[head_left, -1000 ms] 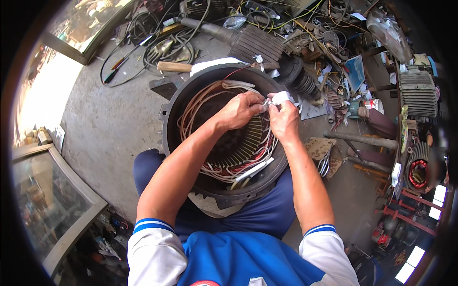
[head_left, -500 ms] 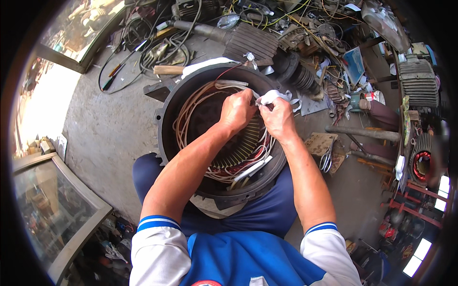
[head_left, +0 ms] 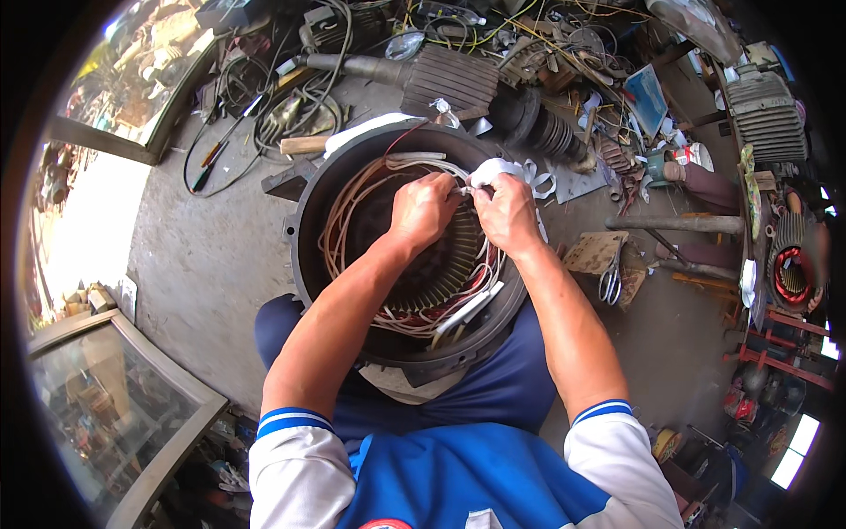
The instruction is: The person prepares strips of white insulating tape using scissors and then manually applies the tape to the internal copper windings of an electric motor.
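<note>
Between my knees stands a round, dark motor housing point(head_left: 304, 264), its stator slots point(head_left: 464, 249) lining the inside. White and reddish winding leads point(head_left: 345, 220) loop around its inner wall. My left hand point(head_left: 425, 210) is closed in a pinch on the white leads at the far right part of the rim. Close beside it, my right hand point(head_left: 508, 213) grips white cloth tape point(head_left: 495, 168), whose loose loops hang to the right. A short white piece spans the gap between both sets of fingertips. A white sleeve point(head_left: 470, 310) covers leads at the near right inside.
Scissors point(head_left: 610, 284) lie on a board point(head_left: 595, 254) to the right. Beyond the housing are a finned motor body point(head_left: 451, 81), a wooden handle point(head_left: 302, 145) and tangled cables point(head_left: 335, 79). A glass-paned frame point(head_left: 198, 410) leans at the near left. Another person's leg point(head_left: 709, 187) shows at right.
My left hand has shifted slightly left and down, its fingertips now level with the right hand's. More of the white piece shows between them. The whole view has shifted a little.
</note>
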`<state>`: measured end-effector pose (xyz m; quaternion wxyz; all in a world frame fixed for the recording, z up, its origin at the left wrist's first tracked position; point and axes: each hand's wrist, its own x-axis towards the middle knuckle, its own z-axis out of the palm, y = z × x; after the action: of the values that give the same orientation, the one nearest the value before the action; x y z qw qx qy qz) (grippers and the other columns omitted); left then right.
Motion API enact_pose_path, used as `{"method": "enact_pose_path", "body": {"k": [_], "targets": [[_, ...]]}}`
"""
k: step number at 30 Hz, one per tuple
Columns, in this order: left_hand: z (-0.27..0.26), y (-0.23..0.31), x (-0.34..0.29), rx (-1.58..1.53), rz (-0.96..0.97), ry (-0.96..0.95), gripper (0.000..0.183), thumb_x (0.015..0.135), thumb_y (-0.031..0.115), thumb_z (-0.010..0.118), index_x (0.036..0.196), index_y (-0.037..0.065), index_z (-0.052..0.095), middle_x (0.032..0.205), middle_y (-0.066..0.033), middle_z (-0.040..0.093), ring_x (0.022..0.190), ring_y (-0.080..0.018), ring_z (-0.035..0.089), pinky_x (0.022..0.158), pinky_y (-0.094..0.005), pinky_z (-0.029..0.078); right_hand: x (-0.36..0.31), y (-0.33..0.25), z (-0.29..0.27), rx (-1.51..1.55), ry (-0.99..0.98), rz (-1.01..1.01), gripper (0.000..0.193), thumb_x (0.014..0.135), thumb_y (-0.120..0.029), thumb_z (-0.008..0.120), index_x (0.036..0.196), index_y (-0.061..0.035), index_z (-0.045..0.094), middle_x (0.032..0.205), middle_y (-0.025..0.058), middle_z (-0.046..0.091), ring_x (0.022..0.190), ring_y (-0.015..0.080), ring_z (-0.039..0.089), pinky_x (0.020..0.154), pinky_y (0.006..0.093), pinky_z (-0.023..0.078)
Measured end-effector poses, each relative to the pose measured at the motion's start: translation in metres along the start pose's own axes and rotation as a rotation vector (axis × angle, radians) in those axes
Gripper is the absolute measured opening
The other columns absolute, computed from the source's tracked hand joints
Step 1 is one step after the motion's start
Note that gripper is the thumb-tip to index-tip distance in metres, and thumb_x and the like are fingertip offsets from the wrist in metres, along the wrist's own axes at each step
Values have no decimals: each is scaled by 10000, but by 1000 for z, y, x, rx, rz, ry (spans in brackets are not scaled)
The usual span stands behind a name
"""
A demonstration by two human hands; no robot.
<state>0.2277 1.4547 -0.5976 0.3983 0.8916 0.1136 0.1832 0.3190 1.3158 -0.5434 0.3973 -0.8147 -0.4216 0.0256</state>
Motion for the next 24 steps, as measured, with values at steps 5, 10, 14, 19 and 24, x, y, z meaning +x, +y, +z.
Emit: {"method": "enact_pose_path", "body": {"k": [5, 10, 14, 19, 24], "targets": [[-20, 5, -2, 142, 126, -163, 171, 868, 166, 723, 911, 24, 638, 930, -158, 648, 925, -384, 649, 787, -470, 524, 2, 2, -1, 59, -3, 29, 71, 852, 25, 660, 920, 12, 645, 883, 170, 699, 839, 338, 700, 769, 388, 542], [-33, 14, -2, -42, 18, -109, 197, 893, 162, 708, 1006, 5, 669, 988, -171, 684, 943, -375, 669, 827, -453, 533, 1, 3, -4, 66, 11, 44, 58, 858, 21, 648, 915, 9, 650, 883, 169, 705, 828, 335, 708, 765, 383, 546], [-15, 9, -1, -421, -212, -260, 238, 936, 142, 667, 1103, -22, 625, 969, -232, 690, 924, -409, 666, 816, -458, 514, 2, 3, -6, 50, 31, 87, 76, 867, -2, 653, 940, 8, 672, 878, 184, 711, 827, 346, 709, 762, 389, 546], [8, 6, 2, -285, -260, -150, 212, 940, 156, 637, 1011, -36, 581, 957, -278, 682, 930, -456, 658, 814, -483, 508, -3, -1, -15, -78, -22, 51, 103, 880, -86, 687, 898, 14, 703, 864, 240, 693, 844, 432, 676, 763, 480, 544], [4, 15, 6, -305, -386, -61, 227, 929, 175, 665, 980, -46, 649, 817, -132, 683, 773, -207, 627, 724, -372, 504, -4, -8, -24, -229, 95, -110, 90, 838, -81, 712, 856, 8, 715, 860, 228, 687, 853, 424, 644, 797, 492, 519]]}}
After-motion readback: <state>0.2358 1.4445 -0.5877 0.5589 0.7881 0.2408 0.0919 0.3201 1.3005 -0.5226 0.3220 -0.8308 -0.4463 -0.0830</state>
